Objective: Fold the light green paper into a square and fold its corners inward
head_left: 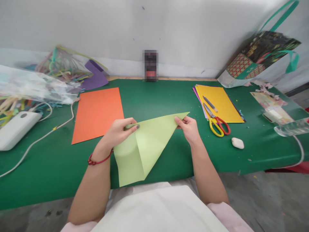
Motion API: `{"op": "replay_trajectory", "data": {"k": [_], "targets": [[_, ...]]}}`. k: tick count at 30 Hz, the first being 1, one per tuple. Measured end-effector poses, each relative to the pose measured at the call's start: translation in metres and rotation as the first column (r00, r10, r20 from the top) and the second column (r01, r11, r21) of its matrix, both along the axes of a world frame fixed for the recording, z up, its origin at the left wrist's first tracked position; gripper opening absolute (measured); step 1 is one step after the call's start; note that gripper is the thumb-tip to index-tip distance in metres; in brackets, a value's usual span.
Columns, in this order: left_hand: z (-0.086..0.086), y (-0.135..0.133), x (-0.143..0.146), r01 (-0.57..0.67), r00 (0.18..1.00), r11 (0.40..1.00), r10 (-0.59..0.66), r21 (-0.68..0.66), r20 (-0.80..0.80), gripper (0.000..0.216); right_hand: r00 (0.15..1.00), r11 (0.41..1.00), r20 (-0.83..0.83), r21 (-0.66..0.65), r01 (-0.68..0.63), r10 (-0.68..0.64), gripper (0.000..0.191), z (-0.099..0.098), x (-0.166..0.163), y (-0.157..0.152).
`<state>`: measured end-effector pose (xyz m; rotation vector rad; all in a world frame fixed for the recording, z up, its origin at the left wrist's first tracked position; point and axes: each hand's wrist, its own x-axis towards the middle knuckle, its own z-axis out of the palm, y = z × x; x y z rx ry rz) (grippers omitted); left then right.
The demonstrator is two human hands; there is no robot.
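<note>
Head view: both hands are working light green paper (154,138) at the near middle of the green table (156,96). Left hand (120,131) is pinching its far left edge, thumb against fingers; right hand (188,127) is pinching near the pointed right corner, thumb on top. Paper is showing a slanted edge at right and a single-layer strip at left, so probably a diagonal fold is being set. Doing it well is likely meaning: matching far edges, steadying left, pressing the slant from its middle outward. Orange sheet (98,112) is lying left, scissors (214,120) right. Can't tell if the paper is resting flat.
</note>
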<state>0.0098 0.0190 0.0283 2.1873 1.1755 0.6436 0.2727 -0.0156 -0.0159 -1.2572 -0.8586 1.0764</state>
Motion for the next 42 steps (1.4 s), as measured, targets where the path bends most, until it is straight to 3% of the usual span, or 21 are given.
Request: {"op": "replay_trajectory", "data": {"k": [22,30,42], "targets": [[-0.001,0.001,-0.003,0.012,0.999,1.000,-0.013,0.015,0.031,0.023,0.996,0.996,-0.008,0.009,-0.086,0.086,0.046,-0.001,0.006,0.000],[-0.003,0.001,-0.002,0.016,0.999,0.999,-0.017,0.037,0.039,0.024,0.999,0.999,0.043,0.042,0.002,-0.004,0.045,0.001,0.004,0.000],[-0.004,0.001,0.003,0.036,0.999,0.996,-0.039,0.087,0.036,0.023,0.991,0.990,0.050,-0.080,-0.116,0.120,0.046,-0.008,-0.008,0.001]]}}
